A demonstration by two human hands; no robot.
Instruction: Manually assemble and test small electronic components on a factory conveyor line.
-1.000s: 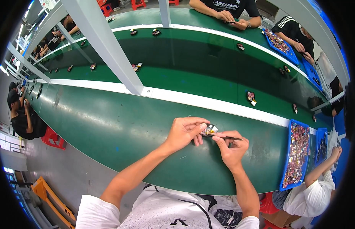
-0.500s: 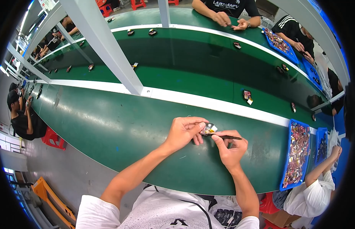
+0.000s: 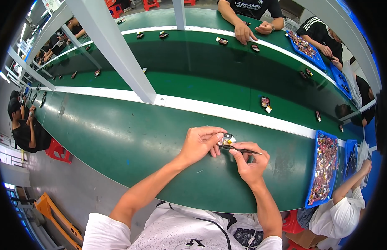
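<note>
My left hand [image 3: 197,145] grips a small black plastic housing [image 3: 227,136] by its left side, thumb on top, just above the green worktable [image 3: 156,143]. Inside the housing are small electronic parts, with a yellow and white piece at its right; my fingers hide some of it. Black tweezers [image 3: 249,151] are pinched in my right hand [image 3: 252,163]. Their tip reaches the housing's lower edge, and their back end points right. What the tip touches is too small to make out.
Beyond a white rail [image 3: 210,111], a green conveyor belt [image 3: 193,85] carries several similar housings [image 3: 265,102]. At right stands a blue tray [image 3: 322,171] of small mixed parts. A grey post [image 3: 114,50] rises left of centre. Co-workers sit across and at both sides.
The tweezers have tilted slightly in my right hand; my left hand keeps its hold. Housings on the belt have shifted left. The co-worker opposite has reached toward the belt, where another housing now lies.
</note>
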